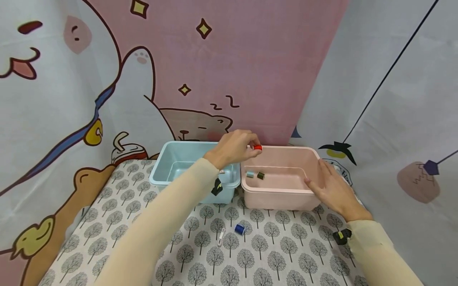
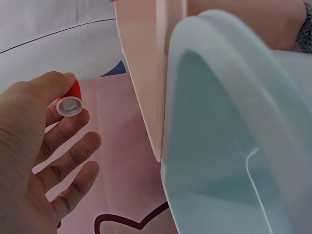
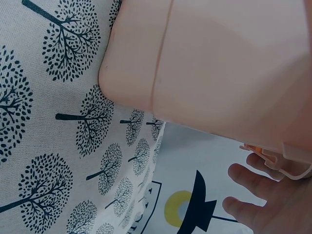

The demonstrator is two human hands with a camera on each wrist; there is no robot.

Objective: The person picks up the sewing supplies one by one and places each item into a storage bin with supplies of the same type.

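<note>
My left hand [image 1: 234, 145] is raised over the back rims where the two bins meet. Between thumb and index finger it pinches a red spool of thread [image 2: 73, 95], its white end showing in the left wrist view; the other fingers are spread. My right hand [image 1: 332, 190] rests at the right end of the pink bin [image 1: 279, 200], thumb over the rim, with loosely extended fingers [image 3: 253, 183] beside the bin's clip handle in the right wrist view. Inside the pink bin lie a light blue spool [image 1: 250, 174] and a dark green spool [image 1: 261, 175].
A light blue bin [image 1: 195, 146] stands against the pink bin's left side. In front, a dark blue spool [image 1: 239, 229] and a slim white item [image 1: 221, 237] lie on the tree-print cloth [image 1: 279, 258]. A printed curtain [image 1: 268, 59] hangs close behind the bins.
</note>
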